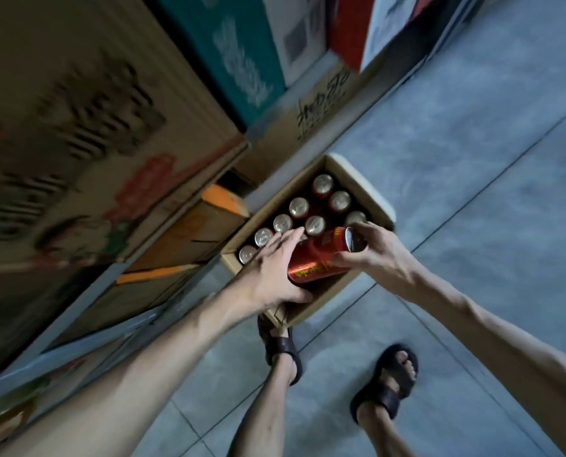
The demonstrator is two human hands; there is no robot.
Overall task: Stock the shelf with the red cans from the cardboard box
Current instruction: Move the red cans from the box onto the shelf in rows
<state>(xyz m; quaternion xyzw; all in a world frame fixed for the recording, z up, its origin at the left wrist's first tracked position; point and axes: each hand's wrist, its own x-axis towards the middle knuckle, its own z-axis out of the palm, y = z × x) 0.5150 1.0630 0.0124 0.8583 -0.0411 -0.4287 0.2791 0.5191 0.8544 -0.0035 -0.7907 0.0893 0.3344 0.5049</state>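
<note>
Cardboard box (360, 179) of perhaps nine upright cans (298, 206)

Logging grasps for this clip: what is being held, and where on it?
One red metal can, lying sideways above the cardboard box: right hand grips its top end, left hand its lower body.

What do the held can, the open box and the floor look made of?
Red can: likely metal, glossy printed wall with highlights, bare silvery end.
Cardboard box: brown corrugated card, matte, with folded flaps.
Floor: probably grey tile or sealed concrete, given the thin joint lines and faint sheen.
</note>
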